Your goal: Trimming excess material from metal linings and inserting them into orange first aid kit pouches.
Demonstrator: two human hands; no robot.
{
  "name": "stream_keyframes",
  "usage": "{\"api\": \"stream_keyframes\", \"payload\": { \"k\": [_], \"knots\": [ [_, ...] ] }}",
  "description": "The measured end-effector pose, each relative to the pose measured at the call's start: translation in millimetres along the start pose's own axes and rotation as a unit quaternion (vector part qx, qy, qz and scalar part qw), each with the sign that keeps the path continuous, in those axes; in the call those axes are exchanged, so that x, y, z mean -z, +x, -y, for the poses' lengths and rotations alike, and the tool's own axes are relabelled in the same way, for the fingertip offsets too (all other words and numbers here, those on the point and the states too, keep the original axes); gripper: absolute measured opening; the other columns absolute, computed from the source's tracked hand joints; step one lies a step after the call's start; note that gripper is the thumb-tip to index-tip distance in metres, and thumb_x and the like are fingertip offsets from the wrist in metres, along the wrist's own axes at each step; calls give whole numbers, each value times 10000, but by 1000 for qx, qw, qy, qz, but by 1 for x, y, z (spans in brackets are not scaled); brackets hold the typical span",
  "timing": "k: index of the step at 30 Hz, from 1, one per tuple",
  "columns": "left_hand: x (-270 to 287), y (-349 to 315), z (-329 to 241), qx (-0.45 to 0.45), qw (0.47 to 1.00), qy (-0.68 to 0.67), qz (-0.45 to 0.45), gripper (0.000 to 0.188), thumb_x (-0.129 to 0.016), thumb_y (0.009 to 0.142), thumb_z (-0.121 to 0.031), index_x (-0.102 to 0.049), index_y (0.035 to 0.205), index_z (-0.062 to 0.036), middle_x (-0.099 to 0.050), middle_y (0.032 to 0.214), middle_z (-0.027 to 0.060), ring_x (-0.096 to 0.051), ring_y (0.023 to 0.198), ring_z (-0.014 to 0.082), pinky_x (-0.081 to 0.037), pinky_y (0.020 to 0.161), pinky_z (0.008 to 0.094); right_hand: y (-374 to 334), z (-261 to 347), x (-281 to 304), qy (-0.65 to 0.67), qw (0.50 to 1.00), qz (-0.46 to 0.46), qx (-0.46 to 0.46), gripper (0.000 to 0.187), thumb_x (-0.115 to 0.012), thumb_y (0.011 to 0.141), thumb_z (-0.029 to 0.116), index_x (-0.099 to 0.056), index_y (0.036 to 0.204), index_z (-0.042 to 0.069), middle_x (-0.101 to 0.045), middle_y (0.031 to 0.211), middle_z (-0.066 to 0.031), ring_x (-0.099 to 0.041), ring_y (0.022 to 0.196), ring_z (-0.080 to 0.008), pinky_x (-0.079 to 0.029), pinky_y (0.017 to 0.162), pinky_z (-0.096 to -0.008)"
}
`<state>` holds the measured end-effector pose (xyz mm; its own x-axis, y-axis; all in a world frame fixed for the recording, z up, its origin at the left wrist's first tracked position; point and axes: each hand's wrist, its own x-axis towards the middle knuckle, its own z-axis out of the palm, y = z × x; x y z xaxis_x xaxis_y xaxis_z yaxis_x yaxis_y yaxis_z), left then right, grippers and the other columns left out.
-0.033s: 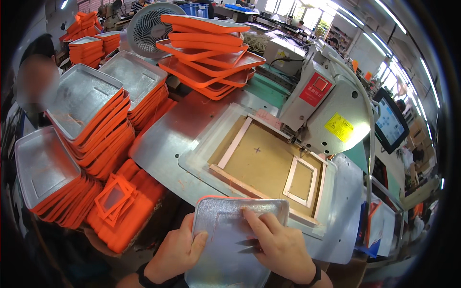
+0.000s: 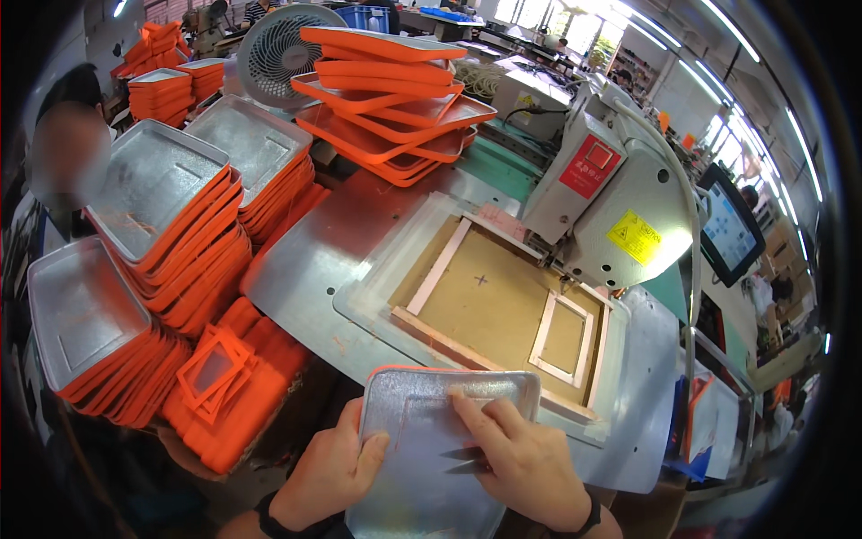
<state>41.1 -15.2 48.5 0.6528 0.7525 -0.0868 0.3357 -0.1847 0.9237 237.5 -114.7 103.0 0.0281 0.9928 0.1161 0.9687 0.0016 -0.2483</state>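
Observation:
A silver, shallow piece with an orange edge (image 2: pixel 417 494) is tilted up in front of me, below the template on the machine table. My left hand (image 2: pixel 328 472) grips its left edge, thumb on the silver face. My right hand (image 2: pixel 534 463) is closed round small thread snips (image 2: pixel 462 461), whose dark blades point left across the piece. Its index fingertip touches the silver face near the top, beside a faint stitched outline. The snips' handle is hidden in the palm, and the lower part of the piece runs out of view.
Stacks of similar silver pieces (image 2: pixel 162 189) stand at the left, above small orange frames (image 2: pixel 214 373). More orange-edged pieces (image 2: pixel 386 108) pile up beside a fan (image 2: pixel 292 54). A sewing machine head (image 2: pixel 620 198) overhangs the template (image 2: pixel 476 310). A person stands far left; a screen (image 2: pixel 727 225) is right.

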Motion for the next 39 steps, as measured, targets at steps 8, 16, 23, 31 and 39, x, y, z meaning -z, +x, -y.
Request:
{"api": "stream_keyframes", "payload": {
  "k": [8,16,23,31,39],
  "knots": [
    [1,-3,-3,11,1000,6,3,404,-523,959,-220,-416,1241,48,-642,804,239,-655,761,417,-508,695,456,-1,3,-1,26,999,-11,-15,685,-739,629,35,-575,1288,123,-587,914,-27,-632,677,-229,-508,552,-335],
    [0,-6,-6,45,999,7,9,437,-543,955,-228,-430,1271,52,-651,878,212,-670,813,364,-508,742,399,-2,8,2,29,999,-9,-25,661,-742,640,40,-581,1276,125,-587,916,-27,-638,688,-228,-510,546,-322],
    [-4,-5,-4,9,1000,11,-4,391,-522,954,-210,-415,1231,43,-650,780,249,-653,751,448,-514,689,480,-6,5,-5,37,999,-24,-12,642,-741,665,41,-579,1281,121,-592,933,-23,-637,689,-217,-506,535,-326],
    [-4,-6,-6,27,1000,10,-1,387,-523,953,-213,-422,1221,48,-651,800,257,-655,765,455,-513,692,477,-10,8,-6,30,999,-17,-20,626,-734,705,54,-561,1304,105,-588,964,-33,-644,706,-219,-504,535,-327],
    [-6,-6,-8,23,999,20,-14,374,-537,951,-209,-442,1205,49,-653,833,238,-668,793,411,-511,722,443,-9,12,-8,31,998,-20,-43,638,-723,681,41,-568,1295,118,-588,976,-36,-641,697,-234,-507,540,-329]
  ]
}}
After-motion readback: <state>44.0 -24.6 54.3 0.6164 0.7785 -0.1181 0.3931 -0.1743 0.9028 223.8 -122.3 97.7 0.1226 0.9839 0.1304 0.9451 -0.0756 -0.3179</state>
